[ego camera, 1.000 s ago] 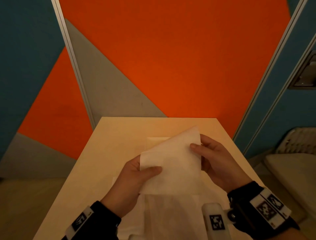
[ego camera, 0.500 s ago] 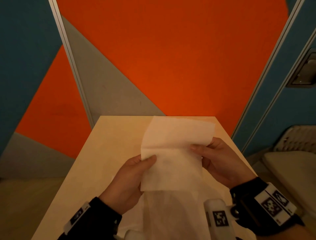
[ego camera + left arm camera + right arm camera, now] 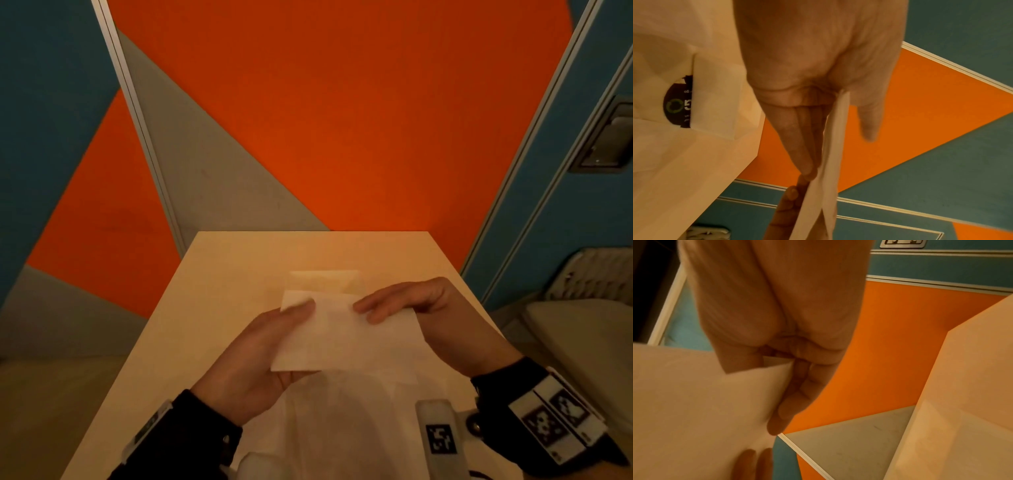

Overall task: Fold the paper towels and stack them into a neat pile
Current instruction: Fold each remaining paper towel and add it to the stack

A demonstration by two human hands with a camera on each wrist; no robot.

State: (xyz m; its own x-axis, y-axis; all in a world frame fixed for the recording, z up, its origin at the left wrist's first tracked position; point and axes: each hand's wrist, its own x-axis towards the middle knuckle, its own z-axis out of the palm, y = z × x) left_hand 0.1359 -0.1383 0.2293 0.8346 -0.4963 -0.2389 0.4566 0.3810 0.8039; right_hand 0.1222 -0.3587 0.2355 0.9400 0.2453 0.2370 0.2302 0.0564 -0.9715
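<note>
Mid-fold: both hands, left (image 3: 260, 346) and right (image 3: 421, 308), pinching a white folded paper towel (image 3: 346, 339) above the pale desk (image 3: 222, 274), just before the folded pile (image 3: 323, 281); next, probably creasing and stacking there.

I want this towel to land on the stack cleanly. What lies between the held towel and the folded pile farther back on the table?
Nothing visible does: bare table separates the held towel from the folded pile.

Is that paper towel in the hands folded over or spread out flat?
Folded. The left wrist view shows the towel edge-on as two layers meeting in the left hand; the right hand holds the other end.
</note>
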